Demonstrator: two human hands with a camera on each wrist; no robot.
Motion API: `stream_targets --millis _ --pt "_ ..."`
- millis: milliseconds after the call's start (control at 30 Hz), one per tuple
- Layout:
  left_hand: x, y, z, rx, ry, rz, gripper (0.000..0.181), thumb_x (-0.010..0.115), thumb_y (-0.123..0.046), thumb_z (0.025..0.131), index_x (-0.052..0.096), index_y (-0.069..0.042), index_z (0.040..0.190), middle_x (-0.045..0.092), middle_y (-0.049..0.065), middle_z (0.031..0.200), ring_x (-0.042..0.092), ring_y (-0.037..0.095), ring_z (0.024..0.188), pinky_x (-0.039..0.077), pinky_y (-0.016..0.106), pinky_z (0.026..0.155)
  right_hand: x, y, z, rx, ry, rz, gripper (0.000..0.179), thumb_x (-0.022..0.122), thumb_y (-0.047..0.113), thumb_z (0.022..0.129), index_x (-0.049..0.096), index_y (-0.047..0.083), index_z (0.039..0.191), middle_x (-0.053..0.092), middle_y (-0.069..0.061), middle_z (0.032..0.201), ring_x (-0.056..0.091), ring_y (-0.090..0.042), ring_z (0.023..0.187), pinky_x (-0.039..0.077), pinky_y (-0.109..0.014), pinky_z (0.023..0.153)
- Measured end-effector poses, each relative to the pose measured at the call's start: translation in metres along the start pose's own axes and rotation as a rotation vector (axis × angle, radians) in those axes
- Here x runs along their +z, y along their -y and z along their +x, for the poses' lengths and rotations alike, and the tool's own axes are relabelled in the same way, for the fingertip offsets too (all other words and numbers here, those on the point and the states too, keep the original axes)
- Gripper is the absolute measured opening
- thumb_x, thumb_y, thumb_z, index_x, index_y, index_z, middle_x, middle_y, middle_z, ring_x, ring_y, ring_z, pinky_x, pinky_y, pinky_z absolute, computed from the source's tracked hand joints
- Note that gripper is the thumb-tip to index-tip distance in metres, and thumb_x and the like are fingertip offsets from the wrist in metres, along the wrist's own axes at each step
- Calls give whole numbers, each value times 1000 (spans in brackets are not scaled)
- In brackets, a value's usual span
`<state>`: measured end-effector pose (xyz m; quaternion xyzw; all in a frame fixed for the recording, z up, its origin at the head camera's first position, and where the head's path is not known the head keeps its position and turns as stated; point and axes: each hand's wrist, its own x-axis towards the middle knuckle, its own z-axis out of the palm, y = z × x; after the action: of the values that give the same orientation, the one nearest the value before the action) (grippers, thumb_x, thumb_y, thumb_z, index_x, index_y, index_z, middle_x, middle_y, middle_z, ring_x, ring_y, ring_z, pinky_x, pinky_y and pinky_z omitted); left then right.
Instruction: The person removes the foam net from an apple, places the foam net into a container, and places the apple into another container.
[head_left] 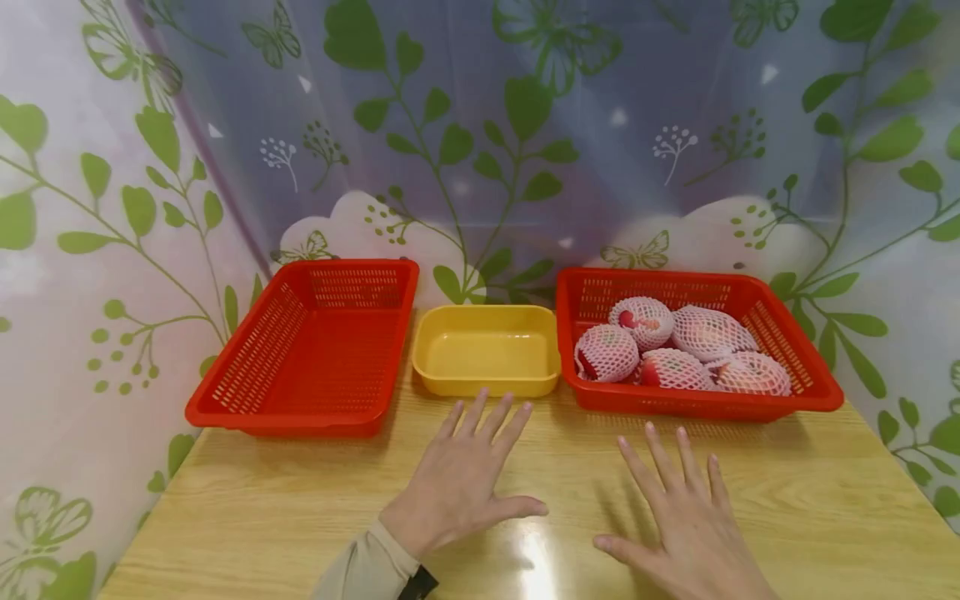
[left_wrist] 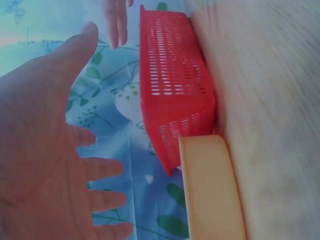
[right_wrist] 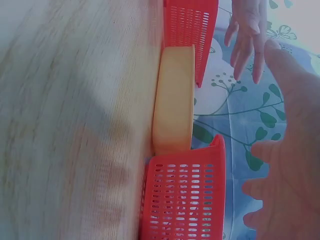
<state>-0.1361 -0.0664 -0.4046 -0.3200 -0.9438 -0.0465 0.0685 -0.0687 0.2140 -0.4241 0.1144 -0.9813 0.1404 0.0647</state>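
Note:
My left hand [head_left: 457,479] is spread over the wooden table, its fingertips close in front of the yellow tray [head_left: 487,387] in the head view. To its right, my right hand [head_left: 690,517] is also spread, fingers pointing at the right red basket [head_left: 697,404]. Both hands hold nothing. Several fruits in pink foam nets lie in that basket, among them a round one [head_left: 607,353] at the left and a longer one [head_left: 711,332] at the back; red skin shows through some nets. In the left wrist view the left hand [left_wrist: 45,150] has its fingers apart.
A second red basket [head_left: 322,358], with nothing in it, stands at the left. The yellow tray sits between the two baskets, also with nothing inside. A curtain [head_left: 465,167] with leaves and butterflies hangs behind and along both sides of the wooden table [head_left: 285,500].

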Motion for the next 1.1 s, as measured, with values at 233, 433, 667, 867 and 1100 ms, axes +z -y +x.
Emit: stream_targets --millis 233,433,667,867,1100 --pt "-18 -5 22 10 -103 -13 92 46 -73 94 25 -13 161 32 13 164 32 36 150 37 50 116 -2 -4 -1 30 9 -6 102 64 72 82 18 30 163 20 -19 167 7 -49 153 7 -78 113" --pt "-35 -8 51 26 -201 -20 79 61 -55 96 36 -9 155 40 15 158 41 35 145 42 46 113 -11 -16 9 46 -53 16 94 63 65 89 22 22 162 21 -24 165 10 -55 150 7 -79 112" --pt "-41 -16 90 42 -189 9 80 56 -60 96 36 -10 156 41 14 158 41 33 145 36 42 118 -31 -62 39 140 -218 55 88 56 58 97 21 8 161 13 -32 163 2 -60 147 0 -78 112" --pt "-42 -25 120 45 -169 43 81 52 -65 96 39 -11 155 41 12 159 41 31 145 38 41 117 -30 -99 60 272 -182 24 92 43 66 98 15 6 161 5 -38 161 -5 -66 143 -3 -82 107" --pt "-32 -30 155 26 -116 57 81 52 -66 95 40 -12 154 44 11 157 44 29 142 36 39 118 -15 -106 63 277 -118 13 86 33 66 101 9 10 163 -5 -37 162 -15 -65 142 -4 -85 104"
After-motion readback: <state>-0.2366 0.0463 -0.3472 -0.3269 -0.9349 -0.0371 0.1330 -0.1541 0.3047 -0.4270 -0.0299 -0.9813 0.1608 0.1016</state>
